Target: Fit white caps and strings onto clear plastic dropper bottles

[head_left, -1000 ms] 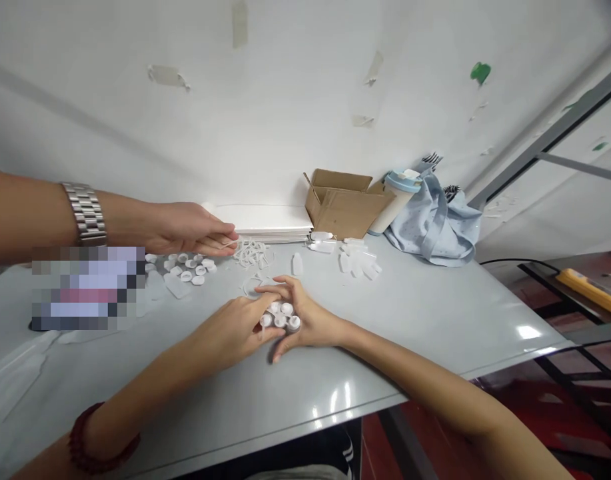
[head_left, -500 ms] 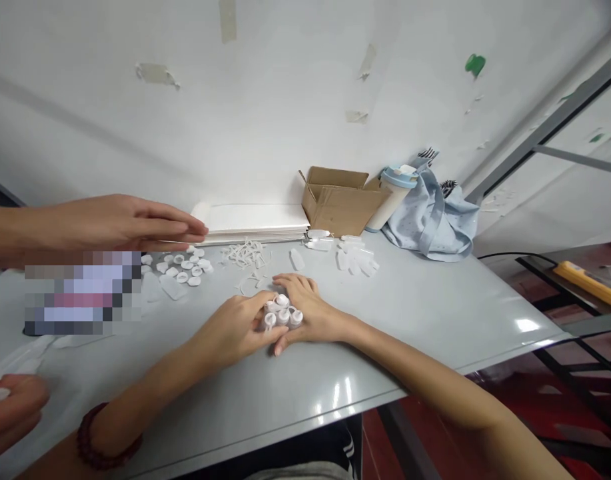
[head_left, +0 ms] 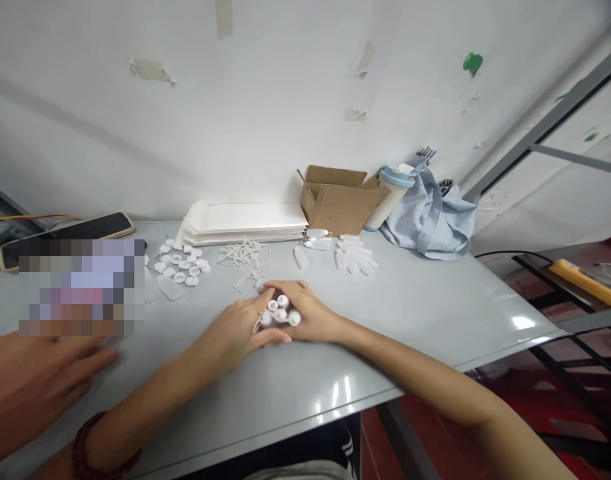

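Note:
In the middle of the grey table, both my hands are cupped around a cluster of small white capped bottles (head_left: 280,312), which stand with their round tops facing up. My left hand (head_left: 242,325) closes on them from the left, its thumb and fingers curved about the group. From the right, my right hand (head_left: 312,315) wraps the other side, fingers meeting the left ones behind. The lower parts of the bottles are hidden by my hands. Just beyond lie a few thin white strips (head_left: 250,283) and a pile of white strings (head_left: 244,253).
Behind are white caps (head_left: 178,259), stacked white trays or sheets (head_left: 250,217), clear plastic tubes (head_left: 355,257), a cardboard box (head_left: 338,203), a cup (head_left: 392,193) and a blue cloth bag (head_left: 430,223). Another person's hand (head_left: 40,383) is at the left, near a phone (head_left: 65,237).
My hands have drawn closer around the bottles, whose tops have shifted slightly. The other person's hand over the caps has withdrawn, uncovering a phone; a hand now shows lower left.

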Available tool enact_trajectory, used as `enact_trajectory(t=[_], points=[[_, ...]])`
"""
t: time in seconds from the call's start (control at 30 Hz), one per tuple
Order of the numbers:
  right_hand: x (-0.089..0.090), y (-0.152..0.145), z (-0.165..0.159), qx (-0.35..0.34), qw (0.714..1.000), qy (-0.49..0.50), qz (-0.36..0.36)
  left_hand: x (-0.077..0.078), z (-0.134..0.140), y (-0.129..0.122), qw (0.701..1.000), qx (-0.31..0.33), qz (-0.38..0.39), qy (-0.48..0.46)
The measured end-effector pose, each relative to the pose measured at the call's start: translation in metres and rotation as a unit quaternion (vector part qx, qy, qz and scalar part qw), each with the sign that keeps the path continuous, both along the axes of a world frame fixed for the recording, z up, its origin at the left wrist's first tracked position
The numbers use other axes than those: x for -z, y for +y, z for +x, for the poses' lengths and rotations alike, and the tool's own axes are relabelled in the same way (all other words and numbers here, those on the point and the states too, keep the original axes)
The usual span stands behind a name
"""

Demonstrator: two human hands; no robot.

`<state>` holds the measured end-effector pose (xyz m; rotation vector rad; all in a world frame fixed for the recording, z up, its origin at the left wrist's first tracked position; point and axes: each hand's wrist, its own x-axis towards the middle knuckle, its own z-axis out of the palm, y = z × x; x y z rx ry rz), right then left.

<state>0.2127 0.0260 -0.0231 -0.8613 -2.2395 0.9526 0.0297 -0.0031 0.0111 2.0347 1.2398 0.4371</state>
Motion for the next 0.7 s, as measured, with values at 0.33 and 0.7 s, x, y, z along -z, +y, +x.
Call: enact_trajectory(t=[0.33, 0.7], points=[[-0.007, -0.004, 0.001, 0.095, 0.985, 0.126, 0.070, 0.001, 0.006, -0.005, 0.991, -0.026, 0.109, -0.069], [-0.016, 0.007, 0.020, 0.085, 0.967, -0.008, 0.239, -0.002, -0.004, -0.003, 0.916, 0.049, 0.395, 0.052]])
